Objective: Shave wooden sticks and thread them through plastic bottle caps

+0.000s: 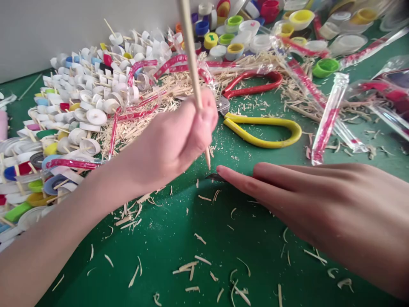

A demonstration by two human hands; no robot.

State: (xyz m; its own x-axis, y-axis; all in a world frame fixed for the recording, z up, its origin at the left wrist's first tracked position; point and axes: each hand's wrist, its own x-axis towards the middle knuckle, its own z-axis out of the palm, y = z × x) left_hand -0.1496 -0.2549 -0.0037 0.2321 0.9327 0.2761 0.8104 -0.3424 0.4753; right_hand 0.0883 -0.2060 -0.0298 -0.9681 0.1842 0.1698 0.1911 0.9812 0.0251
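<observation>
My left hand point(179, 138) is closed round a thin wooden stick point(191, 55), which looks like a chopstick. The stick stands nearly upright, its pared tip pointing down at the green table point(172, 251). Just below the tip lies the dark blade point(216, 177) of a small knife. My right hand point(322, 209) is closed over the knife, its index finger stretched along the blade; the handle is hidden under the palm. Whether blade and tip touch, I cannot tell. Beyond my hands lie scissors with one red handle and one yellow handle point(263, 132).
Many bottle caps with stick pieces in them point(96, 117) crowd the left side. More coloured caps point(234, 49) stand at the back. Clear wrappers with red print point(330, 117) lie at the right and across a heap of wood shavings point(128, 136). Loose shavings dot the table near me.
</observation>
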